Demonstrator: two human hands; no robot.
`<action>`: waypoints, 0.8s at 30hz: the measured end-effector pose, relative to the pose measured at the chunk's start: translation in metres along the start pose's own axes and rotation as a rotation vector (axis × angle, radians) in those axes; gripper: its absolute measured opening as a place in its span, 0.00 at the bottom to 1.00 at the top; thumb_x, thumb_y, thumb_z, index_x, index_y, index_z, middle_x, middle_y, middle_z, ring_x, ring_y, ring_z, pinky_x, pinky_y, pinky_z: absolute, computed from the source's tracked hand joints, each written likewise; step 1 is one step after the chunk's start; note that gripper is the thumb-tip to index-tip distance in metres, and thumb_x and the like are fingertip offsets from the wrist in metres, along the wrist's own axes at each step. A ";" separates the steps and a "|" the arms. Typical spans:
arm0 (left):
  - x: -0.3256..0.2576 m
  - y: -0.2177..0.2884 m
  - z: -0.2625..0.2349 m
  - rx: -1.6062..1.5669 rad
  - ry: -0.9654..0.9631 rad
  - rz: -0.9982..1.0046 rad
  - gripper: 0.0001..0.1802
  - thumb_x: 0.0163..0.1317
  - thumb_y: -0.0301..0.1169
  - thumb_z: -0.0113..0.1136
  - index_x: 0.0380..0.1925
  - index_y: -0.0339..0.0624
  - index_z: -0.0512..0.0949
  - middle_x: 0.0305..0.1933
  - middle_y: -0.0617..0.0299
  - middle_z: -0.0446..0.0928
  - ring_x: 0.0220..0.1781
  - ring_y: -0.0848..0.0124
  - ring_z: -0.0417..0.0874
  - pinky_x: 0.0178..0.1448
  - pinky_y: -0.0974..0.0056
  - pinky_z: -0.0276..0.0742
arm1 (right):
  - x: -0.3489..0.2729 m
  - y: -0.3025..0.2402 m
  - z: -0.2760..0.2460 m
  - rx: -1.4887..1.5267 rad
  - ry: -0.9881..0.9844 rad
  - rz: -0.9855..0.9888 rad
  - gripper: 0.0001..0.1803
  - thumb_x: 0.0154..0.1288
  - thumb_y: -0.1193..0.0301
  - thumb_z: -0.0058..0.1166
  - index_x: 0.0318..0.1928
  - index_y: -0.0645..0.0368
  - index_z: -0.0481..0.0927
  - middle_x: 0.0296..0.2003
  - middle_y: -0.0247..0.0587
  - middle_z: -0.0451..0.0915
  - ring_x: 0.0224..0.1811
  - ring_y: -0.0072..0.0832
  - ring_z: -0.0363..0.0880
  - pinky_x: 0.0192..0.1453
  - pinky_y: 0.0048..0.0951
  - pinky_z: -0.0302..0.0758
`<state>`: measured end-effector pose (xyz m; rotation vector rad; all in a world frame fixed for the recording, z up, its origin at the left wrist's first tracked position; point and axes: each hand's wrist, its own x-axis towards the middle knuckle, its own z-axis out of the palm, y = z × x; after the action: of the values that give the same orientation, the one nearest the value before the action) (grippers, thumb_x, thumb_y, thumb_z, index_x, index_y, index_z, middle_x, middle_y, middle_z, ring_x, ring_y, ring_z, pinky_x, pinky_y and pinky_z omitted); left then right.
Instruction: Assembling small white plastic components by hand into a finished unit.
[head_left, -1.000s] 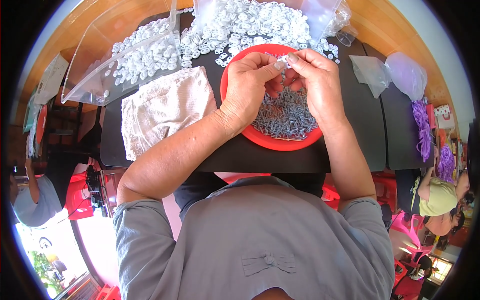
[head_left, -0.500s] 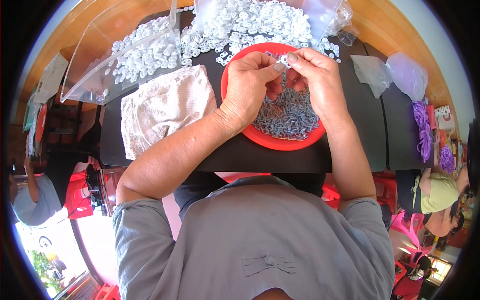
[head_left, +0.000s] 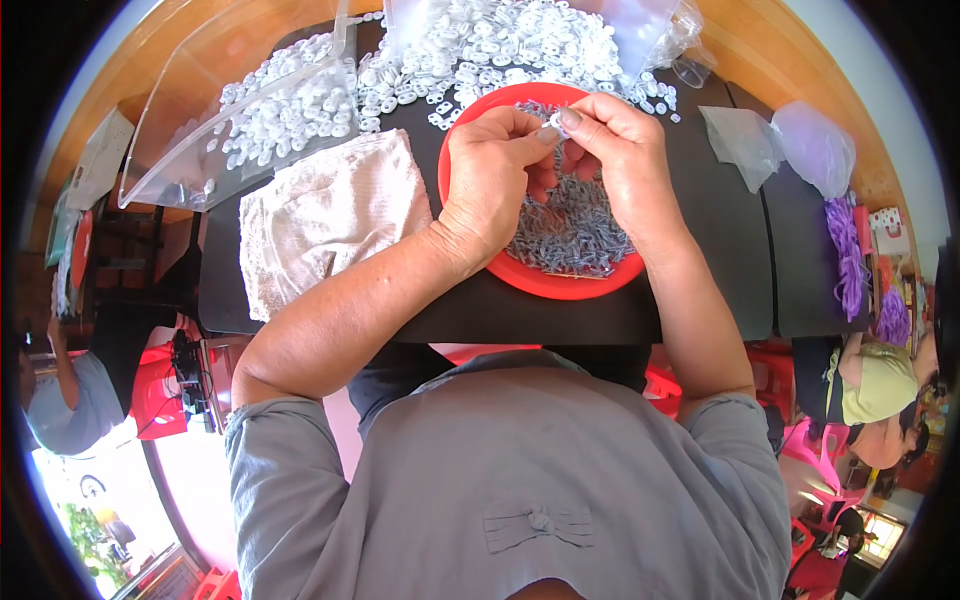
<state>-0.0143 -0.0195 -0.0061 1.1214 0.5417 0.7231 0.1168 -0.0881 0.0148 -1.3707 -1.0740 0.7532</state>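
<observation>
My left hand (head_left: 492, 180) and my right hand (head_left: 632, 165) meet above a red basin (head_left: 450, 130). Between their thumbs and fingertips they pinch a small white plastic piece (head_left: 557, 121), oval-looking and partly covered by the fingers. Whether a smaller part is pinched with it cannot be made out. Many small, slim grey metal-looking pieces (head_left: 575, 235) fill the basin under my hands. Beyond the basin lies a heap of white oval plastic pieces with holes (head_left: 520, 45).
A clear plastic bin (head_left: 165, 135) holding more white pieces is tipped at the far left. A folded cream towel (head_left: 330, 215) lies beside my left forearm on the dark table (head_left: 715, 260). Clear plastic bags (head_left: 815, 150) and purple strings (head_left: 848, 260) are at the right. Other people sit on both sides.
My right hand has shifted slightly left, bringing the fingertips closer together around the white piece. The piece is now more covered. Both hands keep their pinch.
</observation>
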 end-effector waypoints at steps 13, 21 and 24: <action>0.004 0.001 0.001 -0.099 0.044 0.005 0.07 0.64 0.26 0.56 0.29 0.34 0.76 0.22 0.61 0.75 0.21 0.73 0.74 0.24 0.69 0.69 | 0.003 -0.003 -0.006 0.042 -0.024 0.085 0.12 0.69 0.64 0.54 0.36 0.60 0.80 0.22 0.31 0.75 0.24 0.18 0.74 0.27 0.18 0.65; 0.003 0.001 0.001 -0.093 0.050 0.012 0.07 0.63 0.27 0.57 0.29 0.35 0.76 0.22 0.62 0.75 0.21 0.74 0.74 0.24 0.70 0.69 | 0.002 -0.003 -0.006 -0.042 -0.028 0.035 0.10 0.68 0.65 0.55 0.36 0.60 0.80 0.24 0.31 0.76 0.25 0.18 0.74 0.28 0.18 0.65; 0.001 0.002 0.001 -0.008 0.012 0.009 0.07 0.65 0.28 0.57 0.31 0.35 0.77 0.24 0.62 0.75 0.24 0.74 0.75 0.27 0.70 0.69 | 0.000 -0.002 -0.007 -0.048 -0.005 0.015 0.10 0.67 0.66 0.55 0.35 0.60 0.80 0.23 0.30 0.76 0.25 0.17 0.74 0.29 0.18 0.65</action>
<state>-0.0135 -0.0186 -0.0041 1.1128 0.5440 0.7394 0.1225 -0.0906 0.0179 -1.4202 -1.0928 0.7464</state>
